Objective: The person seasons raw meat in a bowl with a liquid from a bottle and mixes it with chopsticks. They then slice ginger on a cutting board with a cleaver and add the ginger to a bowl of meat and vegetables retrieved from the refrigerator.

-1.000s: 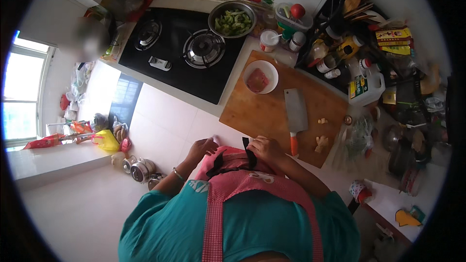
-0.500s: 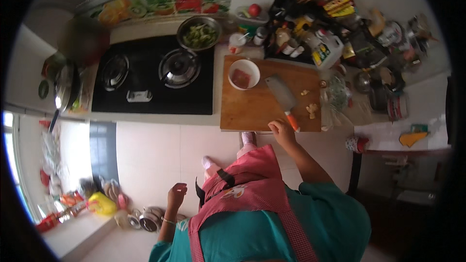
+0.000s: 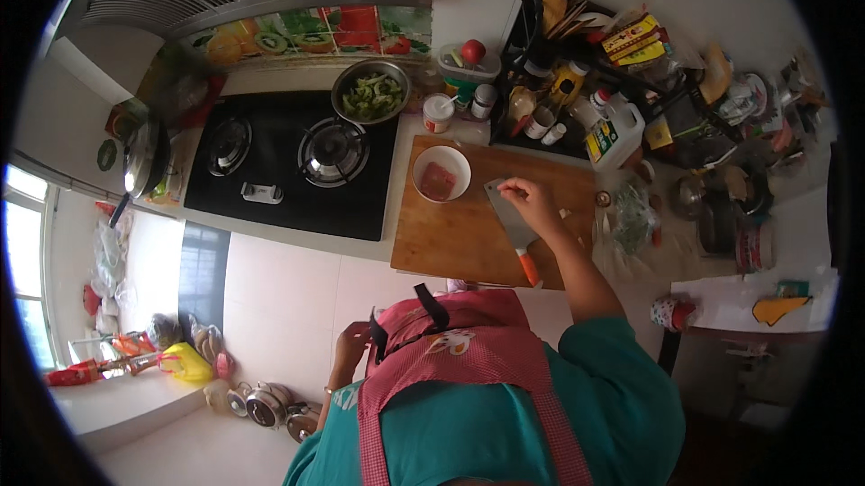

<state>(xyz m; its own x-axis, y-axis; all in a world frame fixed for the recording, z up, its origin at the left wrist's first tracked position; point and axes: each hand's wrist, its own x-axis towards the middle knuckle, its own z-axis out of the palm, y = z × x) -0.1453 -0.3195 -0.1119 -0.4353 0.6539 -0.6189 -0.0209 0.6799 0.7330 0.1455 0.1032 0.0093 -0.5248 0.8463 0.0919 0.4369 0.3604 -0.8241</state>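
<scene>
My right hand (image 3: 527,196) is raised over the wooden cutting board (image 3: 437,243), fingers loosely bent and apart, nothing visible in them. Below it lies a cleaver (image 3: 507,220) with an orange handle. A white bowl (image 3: 441,160) holding raw meat (image 3: 437,184) sits at the board's back left, just left of my hand. Pale pieces at the board's right are mostly hidden by my arm. My left hand (image 3: 353,339) is low beside my pink apron (image 3: 478,351), its fingers partly hidden.
A black gas hob (image 3: 288,216) fills the left counter, with a steel pan of greens (image 3: 369,94) at its back. Jars (image 3: 437,112), a condiment rack with bottles (image 3: 568,90) and a white jug (image 3: 617,135) crowd the back right. Plastic bags (image 3: 631,216) and pots (image 3: 721,216) lie farther right.
My right hand has risen from the cleaver's handle end to over the blade near the bowl. My left hand has moved up toward the apron's side. The view has shifted.
</scene>
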